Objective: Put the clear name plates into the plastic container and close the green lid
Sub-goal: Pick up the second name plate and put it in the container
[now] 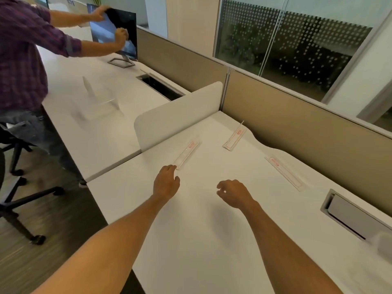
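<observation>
Three clear name plates on the white desk (201, 230)

The nearest plate (186, 154) lies just beside the divider (178, 115), the left hand (166, 181) touching its end, fingers loose; the right hand (232, 193) hovers empty, half-curled; two plates (234, 137) (285, 172) lie farther from the divider.

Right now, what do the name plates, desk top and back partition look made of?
Name plates: likely clear acrylic or plastic, glossy; the desk shows through, and each carries a red label.
Desk top: white laminate by its look, smooth and matte, no grain.
Back partition: beige panel, probably fabric-covered; texture too blurred to confirm.
</observation>
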